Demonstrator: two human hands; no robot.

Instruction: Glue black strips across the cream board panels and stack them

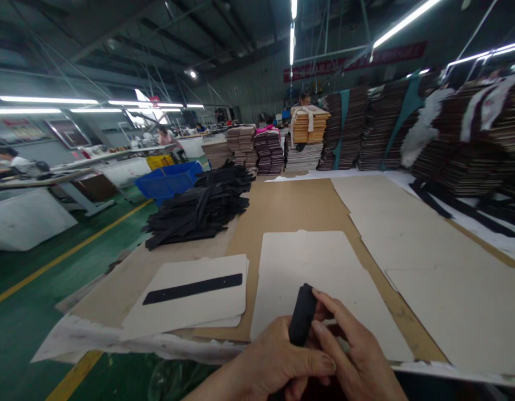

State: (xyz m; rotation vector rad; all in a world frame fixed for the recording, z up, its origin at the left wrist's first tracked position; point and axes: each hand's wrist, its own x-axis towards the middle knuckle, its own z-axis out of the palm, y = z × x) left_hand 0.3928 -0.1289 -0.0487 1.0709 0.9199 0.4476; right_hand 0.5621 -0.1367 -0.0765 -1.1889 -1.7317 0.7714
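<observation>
A small bundle of black strips (302,314) stands tilted upward between my two hands at the table's front edge. My left hand (282,356) is wrapped round its lower part, thumb across the front. With its fingertips at the upper right edge of the bundle, my right hand (353,345) pinches it; the lower fingers are partly hidden. Just beyond lie pale boards (303,256) with rounded corners. To the left, a single black strip (192,289) rests flat across another pale board (165,320), which overlaps one beneath it.
A heap of black strips (199,203) lies at the table's far left, with a blue bin (169,181) behind. Large pale boards (441,278) cover the right side. Tall stacks of dark pieces (386,125) line the back. People sit at benches far left.
</observation>
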